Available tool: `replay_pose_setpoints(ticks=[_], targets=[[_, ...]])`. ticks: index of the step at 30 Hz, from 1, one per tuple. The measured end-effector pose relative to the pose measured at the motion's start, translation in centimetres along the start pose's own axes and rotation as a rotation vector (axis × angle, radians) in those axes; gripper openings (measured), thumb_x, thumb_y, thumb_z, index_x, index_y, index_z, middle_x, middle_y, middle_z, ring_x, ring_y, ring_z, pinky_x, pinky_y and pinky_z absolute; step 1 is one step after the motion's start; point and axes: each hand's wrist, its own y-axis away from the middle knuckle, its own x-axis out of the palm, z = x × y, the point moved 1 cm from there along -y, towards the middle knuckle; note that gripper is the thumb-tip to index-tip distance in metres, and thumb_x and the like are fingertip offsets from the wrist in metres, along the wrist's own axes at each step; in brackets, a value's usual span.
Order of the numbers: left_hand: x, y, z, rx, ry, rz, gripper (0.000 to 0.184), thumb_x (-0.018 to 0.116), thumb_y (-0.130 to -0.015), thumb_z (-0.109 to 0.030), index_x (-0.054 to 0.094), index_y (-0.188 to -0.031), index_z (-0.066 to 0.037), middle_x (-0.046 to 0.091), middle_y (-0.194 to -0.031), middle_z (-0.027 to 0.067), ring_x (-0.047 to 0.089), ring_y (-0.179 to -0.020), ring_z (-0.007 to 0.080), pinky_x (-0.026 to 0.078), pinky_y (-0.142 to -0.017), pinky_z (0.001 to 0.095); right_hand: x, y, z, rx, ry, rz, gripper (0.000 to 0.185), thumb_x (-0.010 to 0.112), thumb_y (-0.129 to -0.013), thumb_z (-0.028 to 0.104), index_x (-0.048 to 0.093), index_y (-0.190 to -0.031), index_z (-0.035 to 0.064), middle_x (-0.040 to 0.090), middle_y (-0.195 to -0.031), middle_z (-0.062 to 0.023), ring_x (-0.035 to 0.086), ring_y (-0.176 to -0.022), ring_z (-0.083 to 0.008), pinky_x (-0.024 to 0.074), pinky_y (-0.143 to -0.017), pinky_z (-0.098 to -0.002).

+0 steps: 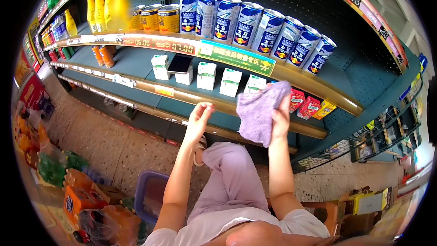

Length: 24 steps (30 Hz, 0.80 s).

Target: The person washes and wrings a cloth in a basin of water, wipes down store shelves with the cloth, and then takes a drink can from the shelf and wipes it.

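My right hand (281, 117) grips a crumpled purple cloth (259, 114), which hangs out to the left of the fingers in front of the middle shelf. My left hand (199, 117) is raised before the lower shelf edge, its fingers curled together with nothing visible in them. Behind the hands, small white-and-green cartons (206, 76) stand spaced along the middle shelf. A dark phone (180, 64) rests against or on one of them. Small red cartons (309, 108) and a yellow carton (324, 109) sit just right of the cloth.
Above, a row of blue-and-silver cans (246, 23), yellow cans (168, 18) and yellow bottles (119, 7) lines the upper shelf (314, 79). On the floor are a purple basin (144, 196), wrapped drinks (82, 196) and cardboard boxes (368, 205). A wire rack (327, 155) adjoins the shelf at right.
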Motion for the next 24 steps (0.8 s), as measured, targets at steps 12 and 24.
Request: replay_pose_setpoints(ticks=[12, 24], targets=[[-1.9, -2.5, 5.3, 0.362, -1.076, -0.159, 0.059, 0.063, -0.090, -0.022, 0.041, -0.143, -0.006, 0.028, -0.154, 0.0228, 0.019, -0.144, 0.0451, 0.017, -0.114, 0.0599, 4.6, -7.6, 5.4, -0.682, 2.027, 0.359, 0.044, 0.060, -0.076, 0.004, 0.065, -0.120, 0.0127, 0.052, -0.119, -0.0144, 0.053, -0.107, -0.0328, 0.0466, -0.089, -0.0423], [-1.3, -2.9, 5.1, 0.327, -1.118, -0.134, 0.073, 0.067, -0.085, -0.019, 0.033, -0.149, -0.008, 0.029, -0.155, 0.0165, 0.023, -0.144, 0.0404, 0.016, -0.115, 0.0601, 6.7, -10.8, 2.0, -0.662, 2.106, 0.549, 0.043, 0.057, -0.080, 0.009, 0.063, -0.123, 0.0117, 0.053, -0.119, -0.0128, 0.051, -0.107, -0.0291, 0.0440, -0.087, -0.0395]])
